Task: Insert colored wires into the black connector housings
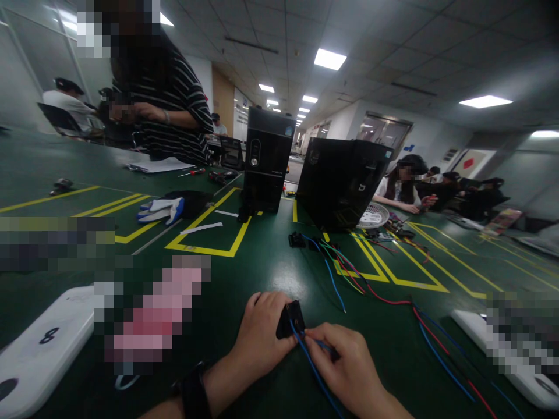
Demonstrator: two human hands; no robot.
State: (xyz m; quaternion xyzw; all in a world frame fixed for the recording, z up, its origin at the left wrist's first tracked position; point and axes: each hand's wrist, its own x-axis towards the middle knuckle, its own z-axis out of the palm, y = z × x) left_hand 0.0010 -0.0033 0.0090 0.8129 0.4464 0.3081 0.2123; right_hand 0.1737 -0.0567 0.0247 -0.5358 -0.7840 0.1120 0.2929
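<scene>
My left hand [260,334] grips a small black connector block [292,319] just above the green table [271,262]. My right hand [349,366] pinches a blue wire [315,372] right at the block's lower edge; the wire trails down toward me. Both hands sit at the table's near edge, close together. A dark watch band [193,391] circles my left wrist.
Loose blue, red and green wires [349,273] and small black connectors [297,239] lie beyond my hands. Two black computer cases [267,160] [343,180] stand further back. White-and-blue gloves [161,209], a white basket [373,215], white trays [43,349]. People stand and sit around the table.
</scene>
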